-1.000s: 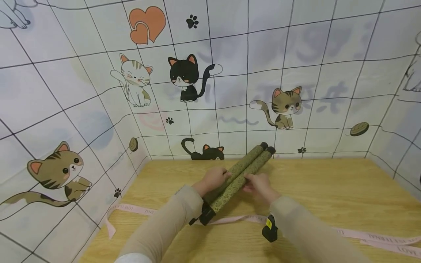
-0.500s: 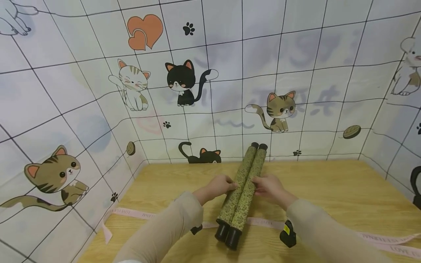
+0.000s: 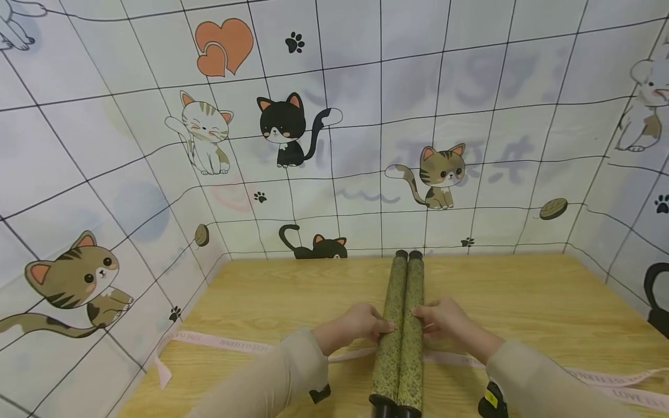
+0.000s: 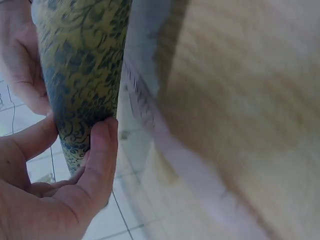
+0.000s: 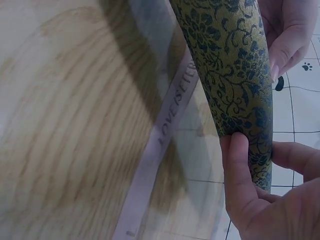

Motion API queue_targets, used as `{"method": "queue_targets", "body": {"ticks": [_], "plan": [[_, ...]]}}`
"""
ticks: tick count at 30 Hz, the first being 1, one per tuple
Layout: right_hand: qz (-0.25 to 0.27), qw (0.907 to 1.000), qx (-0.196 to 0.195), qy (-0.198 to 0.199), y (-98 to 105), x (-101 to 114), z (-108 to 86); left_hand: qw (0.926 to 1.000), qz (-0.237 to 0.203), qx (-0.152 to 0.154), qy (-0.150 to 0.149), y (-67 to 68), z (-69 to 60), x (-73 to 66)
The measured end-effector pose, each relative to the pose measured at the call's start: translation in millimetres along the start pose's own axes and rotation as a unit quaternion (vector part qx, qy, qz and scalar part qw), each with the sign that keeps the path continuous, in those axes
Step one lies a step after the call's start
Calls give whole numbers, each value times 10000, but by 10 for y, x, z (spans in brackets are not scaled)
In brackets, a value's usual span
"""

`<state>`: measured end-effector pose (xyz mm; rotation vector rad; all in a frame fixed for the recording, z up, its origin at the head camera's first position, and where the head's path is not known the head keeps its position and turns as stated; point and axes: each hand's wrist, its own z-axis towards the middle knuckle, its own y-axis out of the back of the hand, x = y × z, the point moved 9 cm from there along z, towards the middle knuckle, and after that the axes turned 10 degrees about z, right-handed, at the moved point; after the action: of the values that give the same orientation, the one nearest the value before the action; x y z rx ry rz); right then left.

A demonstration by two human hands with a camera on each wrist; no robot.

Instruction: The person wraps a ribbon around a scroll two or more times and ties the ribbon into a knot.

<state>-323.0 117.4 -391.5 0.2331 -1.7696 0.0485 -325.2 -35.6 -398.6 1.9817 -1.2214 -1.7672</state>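
A rolled scroll [image 3: 412, 366] with yellow-green fabric and a dark floral pattern stands out over the table in the head view. It forms two rolls side by side, with black knobs at both ends; the near knobs are cut off by the frame's lower edge. My left hand [image 3: 358, 326] pinches the left roll between thumb and fingers. On the other side, my right hand [image 3: 446, 322] pinches the right roll. Both wrist views show fingers pressed against the patterned fabric [image 4: 82, 70], thumb and fingers on opposite sides of it.
Under the scroll, a pink ribbon [image 3: 230, 343] with printed lettering runs across the wooden table [image 3: 496, 290]. White grid-patterned cloth [image 3: 360, 191] with cartoon cats encloses the back and sides. A black object [image 3: 659, 302] shows at the right edge.
The scroll has turned from a diagonal slant to nearly straight front to back. Both hands have moved closer to me with it, keeping their pinch, and the right hand also shifted rightward.
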Motion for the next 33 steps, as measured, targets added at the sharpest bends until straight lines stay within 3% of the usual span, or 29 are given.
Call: {"method": "queue_targets", "body": {"ticks": [4, 8, 17, 22, 27, 31, 33], "plan": [[-51, 9999, 87, -112, -8, -100, -49, 9976, -639, 160, 206, -161, -78, 57], [-5, 9997, 90, -205, -2, -207, -70, 9958, -841, 268, 231, -288, -132, 85], [-196, 9986, -61, -489, 40, -375, -108, 9987, -364, 235, 287, -360, -172, 105], [-123, 9984, 81, -545, 35, -450, -127, 9994, 221, 137, 235, -384, -179, 96], [-164, 9980, 231, -569, 31, -460, -124, 9990, 314, 151, 269, -415, -169, 118], [-274, 9984, 243, -430, 38, -411, -107, 9974, 704, -4, 136, -344, -149, 97], [-636, 9969, 394, -254, 28, -392, -104, 9945, 1035, -144, -18, -285, -152, 84]]}}
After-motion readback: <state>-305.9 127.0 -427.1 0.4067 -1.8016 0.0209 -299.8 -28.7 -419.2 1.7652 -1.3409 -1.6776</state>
